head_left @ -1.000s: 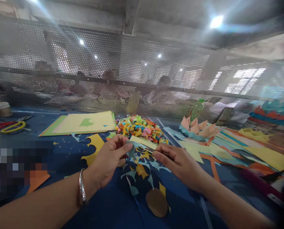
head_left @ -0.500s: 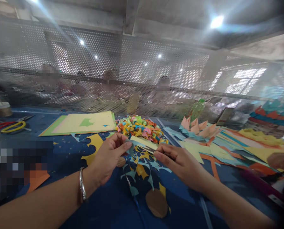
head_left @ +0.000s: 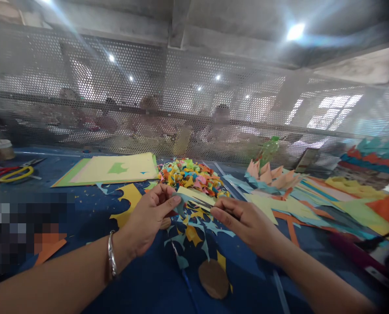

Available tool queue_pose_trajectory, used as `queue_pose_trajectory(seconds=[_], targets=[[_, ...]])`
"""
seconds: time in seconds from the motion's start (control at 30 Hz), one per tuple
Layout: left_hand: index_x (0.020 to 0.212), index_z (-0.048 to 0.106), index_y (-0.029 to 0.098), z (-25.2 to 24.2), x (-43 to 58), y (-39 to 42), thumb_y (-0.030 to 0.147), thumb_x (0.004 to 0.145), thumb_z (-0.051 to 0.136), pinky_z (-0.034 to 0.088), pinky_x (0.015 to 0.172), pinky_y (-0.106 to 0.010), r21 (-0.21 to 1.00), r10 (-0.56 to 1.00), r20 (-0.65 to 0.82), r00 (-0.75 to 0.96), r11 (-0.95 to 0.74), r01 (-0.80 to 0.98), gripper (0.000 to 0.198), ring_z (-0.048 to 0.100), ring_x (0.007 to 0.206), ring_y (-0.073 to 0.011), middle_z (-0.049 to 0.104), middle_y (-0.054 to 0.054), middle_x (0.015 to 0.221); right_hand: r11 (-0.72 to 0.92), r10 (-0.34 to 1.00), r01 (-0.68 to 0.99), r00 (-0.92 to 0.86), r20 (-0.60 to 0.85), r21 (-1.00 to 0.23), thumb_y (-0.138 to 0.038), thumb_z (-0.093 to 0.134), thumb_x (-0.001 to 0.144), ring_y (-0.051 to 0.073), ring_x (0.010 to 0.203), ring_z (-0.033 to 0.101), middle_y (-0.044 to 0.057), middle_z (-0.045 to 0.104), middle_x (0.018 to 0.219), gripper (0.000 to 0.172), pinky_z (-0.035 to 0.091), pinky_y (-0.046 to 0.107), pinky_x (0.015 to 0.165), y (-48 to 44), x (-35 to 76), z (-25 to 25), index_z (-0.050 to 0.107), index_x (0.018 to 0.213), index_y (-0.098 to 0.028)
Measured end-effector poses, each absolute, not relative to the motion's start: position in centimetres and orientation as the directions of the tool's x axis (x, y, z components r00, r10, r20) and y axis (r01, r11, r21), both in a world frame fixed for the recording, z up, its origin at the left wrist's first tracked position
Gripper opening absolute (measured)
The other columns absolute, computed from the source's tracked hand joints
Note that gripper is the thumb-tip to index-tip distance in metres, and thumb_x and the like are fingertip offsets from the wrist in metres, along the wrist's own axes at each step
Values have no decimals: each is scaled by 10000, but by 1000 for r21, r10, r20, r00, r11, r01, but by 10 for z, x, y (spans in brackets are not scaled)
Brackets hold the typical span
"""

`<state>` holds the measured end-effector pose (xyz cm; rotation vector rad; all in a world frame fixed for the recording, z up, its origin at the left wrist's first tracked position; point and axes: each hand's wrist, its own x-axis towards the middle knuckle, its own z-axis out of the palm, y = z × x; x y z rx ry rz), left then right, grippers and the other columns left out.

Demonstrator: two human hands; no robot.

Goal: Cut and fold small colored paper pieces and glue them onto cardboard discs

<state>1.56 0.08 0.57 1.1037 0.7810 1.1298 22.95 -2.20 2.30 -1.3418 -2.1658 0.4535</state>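
My left hand [head_left: 157, 211], with a silver bangle on its wrist, pinches a small blue-grey paper piece [head_left: 180, 204] between thumb and fingers. My right hand [head_left: 240, 218] is closed on small scissors [head_left: 202, 201]; their dark, thin blades point left toward the paper, and their handles are hidden in my fingers. A pale yellow paper strip [head_left: 194, 196] shows behind the blades; whether it is held I cannot tell. Below my hands lie cut blue and yellow paper scraps [head_left: 192, 235], a blue-handled tool [head_left: 186, 279] and a round brown cardboard piece [head_left: 214, 279].
Beyond my hands sits a heap of colourful paper clippings [head_left: 191, 174]. A stack of coloured sheets [head_left: 138, 163] lies left of it, with yellow-handled scissors [head_left: 16, 174] farther left. Folded peach paper points [head_left: 269, 174] and paper strips cover the right side. A perforated metal screen [head_left: 194, 104] stands behind.
Another person's hand at the far right has left view, and orange paper shows there now. My hands have barely moved; the scissor blades lie slightly differently against the paper.
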Motion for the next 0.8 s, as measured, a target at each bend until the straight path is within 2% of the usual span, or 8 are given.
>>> queue_pose_trajectory(seconds=[0.43,0.8], targets=[[792,481,213,3,16,-1,317,758,692,400,679,-268,955,954,22,299,69,-290,238,565,771,-141,562,26,758,443,897,723,-359,259,-530,-532,343,925,118,544,373,-42,372,581,424,314,250,509,-21,231,22,430,667,-207],[783,492,219,5,16,-2,321,763,674,405,720,-289,963,955,27,294,54,-265,209,587,816,-168,646,-15,811,465,885,719,-364,290,-516,-497,353,936,117,547,379,-34,385,582,405,328,250,505,-22,231,22,433,668,-204]])
